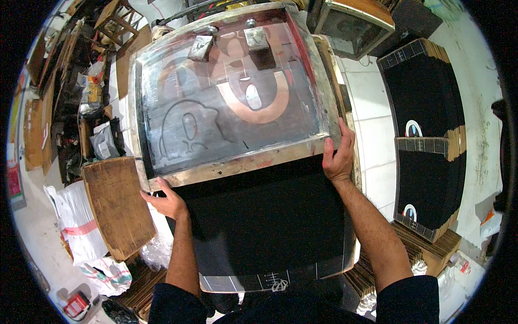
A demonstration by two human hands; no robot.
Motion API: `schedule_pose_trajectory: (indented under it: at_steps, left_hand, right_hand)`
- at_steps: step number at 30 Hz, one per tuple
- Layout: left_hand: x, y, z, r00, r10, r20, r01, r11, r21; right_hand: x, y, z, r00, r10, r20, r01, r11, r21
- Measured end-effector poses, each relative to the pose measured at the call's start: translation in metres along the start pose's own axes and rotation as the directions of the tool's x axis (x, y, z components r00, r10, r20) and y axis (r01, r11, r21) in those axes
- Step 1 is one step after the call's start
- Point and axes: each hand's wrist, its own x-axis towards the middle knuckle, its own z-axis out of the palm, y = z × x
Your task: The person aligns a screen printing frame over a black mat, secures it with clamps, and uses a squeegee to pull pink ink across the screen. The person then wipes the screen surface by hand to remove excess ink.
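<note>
Both hands grip the wooden-framed printing screen (pixel 232 92), its ink-smeared mesh showing cartoon outlines: left hand (pixel 166 202) at its lower-left corner, right hand (pixel 338 154) at its lower-right, above a black sheet (pixel 264 221).

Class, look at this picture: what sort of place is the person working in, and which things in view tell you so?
Probably a small screen-printing workshop. Both hands, left hand and right hand, grip a framed printing screen above a black sheet, with stacks of printed black sheets alongside.

Metal-framed printing screen (pixel 232 92) tilted up over a black board (pixel 264 216).
</note>
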Motion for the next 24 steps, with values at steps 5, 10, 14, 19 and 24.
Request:
schedule_pose_trajectory:
  at_steps: [5,10,14,19,24]
  left_hand:
    - [0.0002,-0.0011,0.0014,0.999,0.04,-0.031,-0.04,0.999,-0.003]
    - [0.0012,-0.0035,0.0021,1.0,0.025,-0.017,-0.024,1.0,0.011]
    - [0.0006,-0.002,0.0017,0.995,0.087,-0.044,-0.087,0.996,-0.002]
    - [0.0005,-0.0003,0.0008,0.998,0.058,-0.03,-0.058,0.998,-0.001]
    - [0.0012,-0.0018,0.0014,0.996,0.083,-0.038,-0.083,0.997,-0.003]
  right_hand:
    - [0.0005,0.0005,0.0005,1.0,-0.009,-0.005,0.008,1.0,-0.015]
    - [0.001,0.0004,0.0005,1.0,-0.024,-0.011,0.024,0.999,-0.022]
    - [0.0011,-0.0003,0.0004,1.0,-0.021,-0.009,0.021,1.0,-0.015]
    - [0.0011,-0.0007,0.0007,1.0,-0.02,-0.01,0.02,1.0,-0.018]
    - [0.0007,0.0005,0.0014,1.0,-0.027,-0.006,0.026,0.999,-0.03]
